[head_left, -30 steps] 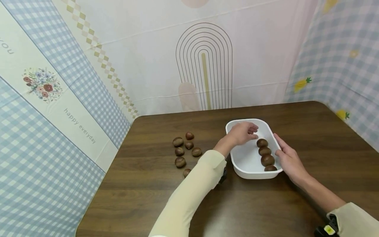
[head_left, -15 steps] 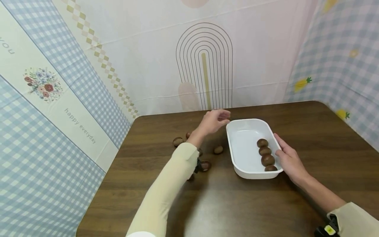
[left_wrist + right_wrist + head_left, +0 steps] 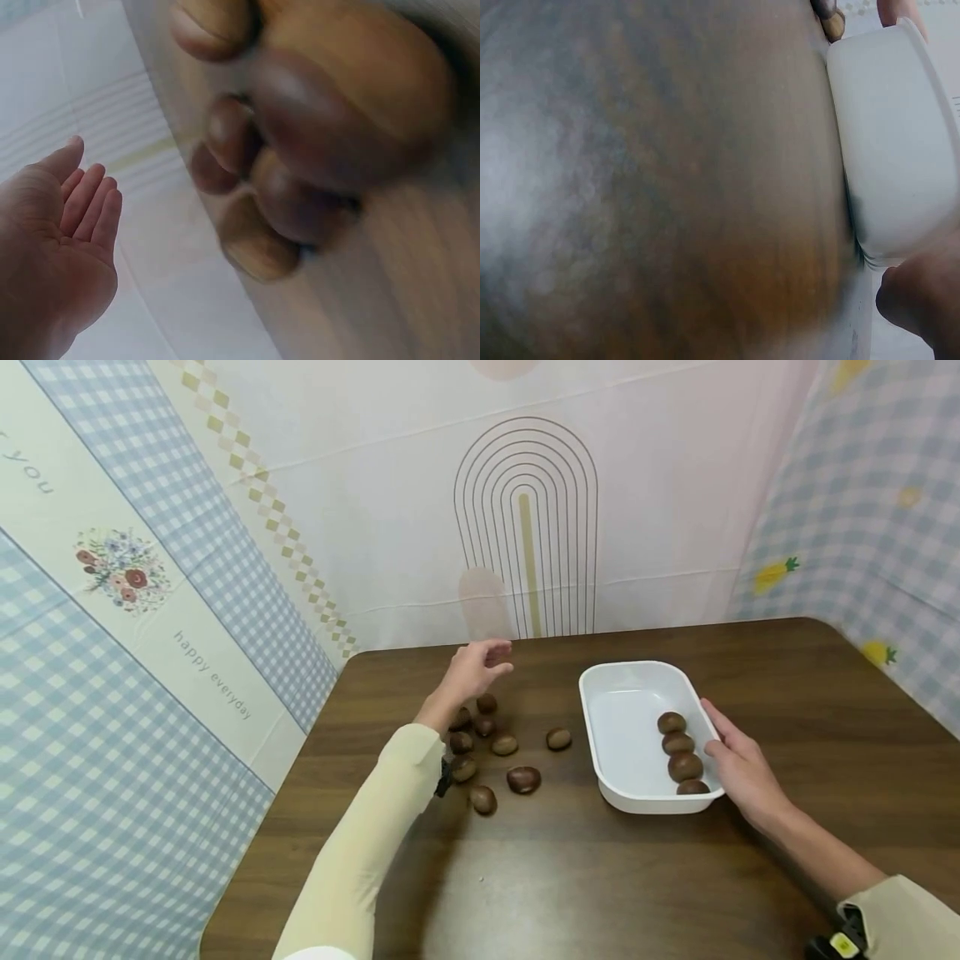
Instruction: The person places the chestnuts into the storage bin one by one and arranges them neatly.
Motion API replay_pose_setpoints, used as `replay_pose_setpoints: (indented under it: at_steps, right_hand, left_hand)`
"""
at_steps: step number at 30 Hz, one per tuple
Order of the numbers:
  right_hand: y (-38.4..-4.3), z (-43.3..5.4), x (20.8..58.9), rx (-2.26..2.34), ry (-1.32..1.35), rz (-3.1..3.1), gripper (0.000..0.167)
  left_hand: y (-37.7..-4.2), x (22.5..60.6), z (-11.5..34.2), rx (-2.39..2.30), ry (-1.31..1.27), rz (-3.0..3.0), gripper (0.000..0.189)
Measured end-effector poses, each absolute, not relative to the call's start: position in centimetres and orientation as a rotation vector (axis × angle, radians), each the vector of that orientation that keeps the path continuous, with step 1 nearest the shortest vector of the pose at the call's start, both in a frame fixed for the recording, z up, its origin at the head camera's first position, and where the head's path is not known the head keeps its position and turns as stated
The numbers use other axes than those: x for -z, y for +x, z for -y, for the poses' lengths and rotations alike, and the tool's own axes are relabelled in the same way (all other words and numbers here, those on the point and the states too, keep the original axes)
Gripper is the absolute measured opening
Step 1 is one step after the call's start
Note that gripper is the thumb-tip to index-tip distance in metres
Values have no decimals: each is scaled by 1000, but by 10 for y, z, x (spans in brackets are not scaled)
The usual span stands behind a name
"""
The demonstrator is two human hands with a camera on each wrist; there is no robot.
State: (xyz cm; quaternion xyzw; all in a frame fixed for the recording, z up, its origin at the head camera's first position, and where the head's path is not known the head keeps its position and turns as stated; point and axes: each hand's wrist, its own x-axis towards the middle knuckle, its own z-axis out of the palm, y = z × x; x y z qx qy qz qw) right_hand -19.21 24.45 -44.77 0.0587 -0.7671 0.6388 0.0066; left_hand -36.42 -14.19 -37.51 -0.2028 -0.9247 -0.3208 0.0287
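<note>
Several brown chestnuts (image 3: 505, 744) lie loose on the table at the left, in the head view. My left hand (image 3: 472, 670) hovers above the far part of this group, holding nothing. Seen in the left wrist view, the left hand (image 3: 67, 240) has relaxed fingers and a bare palm, with blurred chestnuts (image 3: 352, 82) close by. A white plastic container (image 3: 626, 735) stands to the right, with a row of chestnuts (image 3: 685, 766) along its right inner wall. My right hand (image 3: 746, 772) holds that side of the container, thumb at the rim and fingers along the outer wall.
The dark wooden table (image 3: 570, 877) ends at a white patterned cloth (image 3: 660, 527) behind and a blue checked cloth (image 3: 150, 760) on the left. One chestnut (image 3: 558, 739) lies between the group and the container.
My left hand has left the inside of the container and moved left over the loose chestnuts, uncovering some of them. The right hand and container stay put; the head view has shifted slightly.
</note>
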Motion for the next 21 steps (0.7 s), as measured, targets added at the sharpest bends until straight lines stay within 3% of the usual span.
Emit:
replay_pose_setpoints:
  at_steps: [21]
  right_hand:
    - [-192, -244, 447, -1944, 168, 2429, 61]
  left_hand:
    - [-354, 410, 185, 806, -559, 3006, 52]
